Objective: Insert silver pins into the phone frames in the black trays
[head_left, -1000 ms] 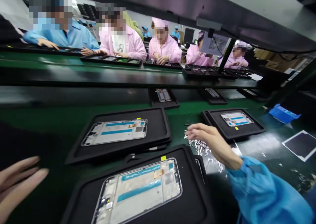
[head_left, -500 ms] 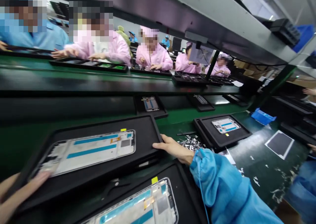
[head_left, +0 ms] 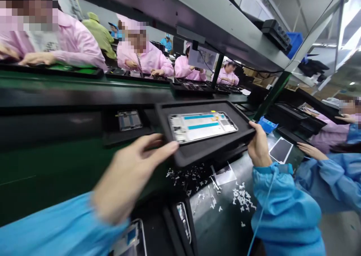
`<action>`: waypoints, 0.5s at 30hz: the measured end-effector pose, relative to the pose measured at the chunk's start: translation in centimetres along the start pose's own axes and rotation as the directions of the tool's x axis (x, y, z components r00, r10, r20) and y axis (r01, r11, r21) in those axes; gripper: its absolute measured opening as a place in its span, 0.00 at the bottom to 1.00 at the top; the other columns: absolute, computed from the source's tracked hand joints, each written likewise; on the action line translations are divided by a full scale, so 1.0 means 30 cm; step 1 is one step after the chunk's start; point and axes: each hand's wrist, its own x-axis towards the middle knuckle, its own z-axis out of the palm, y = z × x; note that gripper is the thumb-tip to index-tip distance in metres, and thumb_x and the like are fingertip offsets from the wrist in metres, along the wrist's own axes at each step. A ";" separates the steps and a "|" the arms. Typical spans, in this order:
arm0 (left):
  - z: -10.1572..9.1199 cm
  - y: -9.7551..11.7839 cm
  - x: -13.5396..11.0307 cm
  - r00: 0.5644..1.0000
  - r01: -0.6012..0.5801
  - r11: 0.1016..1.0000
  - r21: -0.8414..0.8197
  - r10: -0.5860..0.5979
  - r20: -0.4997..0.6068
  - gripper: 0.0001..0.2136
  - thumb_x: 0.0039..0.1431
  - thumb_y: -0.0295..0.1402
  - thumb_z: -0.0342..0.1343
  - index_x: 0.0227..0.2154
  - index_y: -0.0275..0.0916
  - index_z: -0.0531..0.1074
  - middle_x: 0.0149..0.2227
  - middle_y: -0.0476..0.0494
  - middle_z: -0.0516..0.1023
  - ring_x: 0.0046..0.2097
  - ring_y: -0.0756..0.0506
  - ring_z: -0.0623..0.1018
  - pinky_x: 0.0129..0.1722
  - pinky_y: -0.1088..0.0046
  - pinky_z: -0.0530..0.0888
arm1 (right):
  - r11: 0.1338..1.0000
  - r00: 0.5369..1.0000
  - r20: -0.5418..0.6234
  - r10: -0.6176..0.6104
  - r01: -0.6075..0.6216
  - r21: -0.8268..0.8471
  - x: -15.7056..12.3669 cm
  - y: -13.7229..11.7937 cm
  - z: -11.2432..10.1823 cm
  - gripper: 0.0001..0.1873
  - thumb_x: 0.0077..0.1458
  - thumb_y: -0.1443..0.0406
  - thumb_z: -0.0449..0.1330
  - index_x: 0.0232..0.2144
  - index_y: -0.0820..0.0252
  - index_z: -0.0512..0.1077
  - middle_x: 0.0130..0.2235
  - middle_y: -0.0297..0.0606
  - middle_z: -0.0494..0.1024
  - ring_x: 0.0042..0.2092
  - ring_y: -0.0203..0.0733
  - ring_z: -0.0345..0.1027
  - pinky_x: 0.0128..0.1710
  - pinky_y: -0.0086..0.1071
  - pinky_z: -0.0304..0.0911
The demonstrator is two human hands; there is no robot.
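Note:
I hold a black tray [head_left: 208,149] up off the green conveyor belt with both hands. A phone frame [head_left: 201,125] with blue strips lies in its recess. My left hand [head_left: 132,173] grips the tray's near left corner, thumb on top of the rim. At the right end, my right hand [head_left: 258,147] closes round the tray's edge. Both sleeves are light blue. Another tray with a phone frame [head_left: 158,229] lies below, close to me, partly cut off.
Small white scraps [head_left: 239,197] litter the belt under the tray. A further tray with a frame [head_left: 128,122] sits on the belt behind. A co-worker's hand [head_left: 310,150] in a blue sleeve rests at the right near a dark sheet [head_left: 280,149]. People in pink work across the line.
Both hands took hold of the tray's ends and lifted it off the belt, carrying it to the right. My view swung rightward.

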 end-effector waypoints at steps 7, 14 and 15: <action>0.359 -0.084 0.107 0.985 -0.003 0.999 0.034 -0.003 0.175 0.15 0.55 0.33 0.54 0.44 0.34 0.64 0.46 0.41 0.68 0.44 0.45 0.71 0.44 0.61 0.70 | 0.995 0.984 -0.158 -0.088 0.079 -0.062 0.264 0.048 -0.233 0.14 0.58 0.60 0.53 0.43 0.63 0.64 0.43 0.39 0.67 0.41 0.40 0.65 0.39 0.38 0.64; 0.400 -0.170 0.210 0.972 0.051 0.966 0.251 -0.106 0.208 0.15 0.56 0.37 0.51 0.44 0.35 0.65 0.46 0.41 0.67 0.47 0.43 0.69 0.46 0.58 0.67 | 0.987 0.991 -0.120 0.055 -0.072 -0.144 0.355 0.187 -0.326 0.15 0.58 0.58 0.53 0.43 0.63 0.64 0.43 0.39 0.67 0.40 0.39 0.65 0.38 0.37 0.64; 0.404 -0.179 0.215 0.969 0.060 0.964 0.259 -0.118 0.215 0.15 0.57 0.38 0.51 0.43 0.35 0.65 0.45 0.41 0.68 0.45 0.43 0.70 0.45 0.58 0.68 | 0.983 0.988 -0.138 0.068 -0.090 -0.158 0.359 0.198 -0.343 0.15 0.58 0.58 0.52 0.43 0.63 0.64 0.43 0.39 0.67 0.40 0.39 0.65 0.38 0.37 0.64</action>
